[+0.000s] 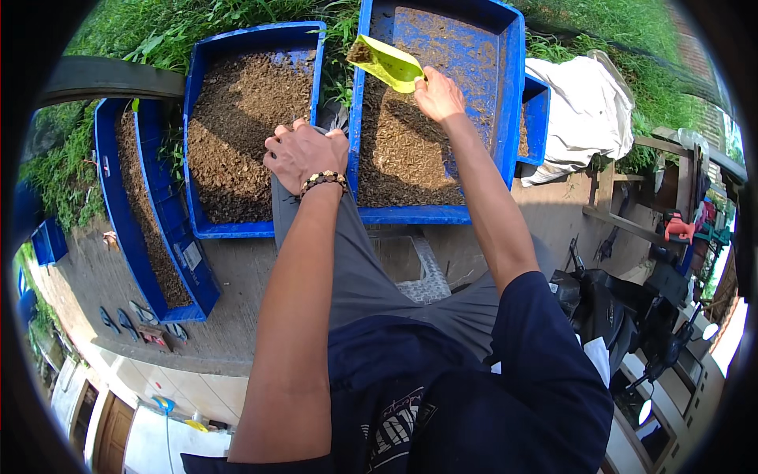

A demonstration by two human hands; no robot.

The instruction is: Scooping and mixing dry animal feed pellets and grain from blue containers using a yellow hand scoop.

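Note:
My right hand [439,95] grips the handle end of a yellow-green plastic scoop [394,66]. Some brown crumbly material [359,53] lies in the scoop's tip, which points left across the near tray's left rim. Under it is a large blue plastic tray [414,215], with bare blue floor showing toward its far end. Small elongated brown bits [408,151], which look like larvae or pupae, cover its nearer part. My left hand [308,155] rests on my bent knee, fingers apart, holding nothing. Left of that knee, a second blue tray [234,230] holds brown granular material [249,118].
Further left, a narrow-looking blue tray [155,204] and its contents sit by several sandals [127,323]. A smaller blue bin [536,121] and a white sack [577,112] flank the right tray. A parked motorbike [616,320] stands at right. Grass [249,15] borders the far side.

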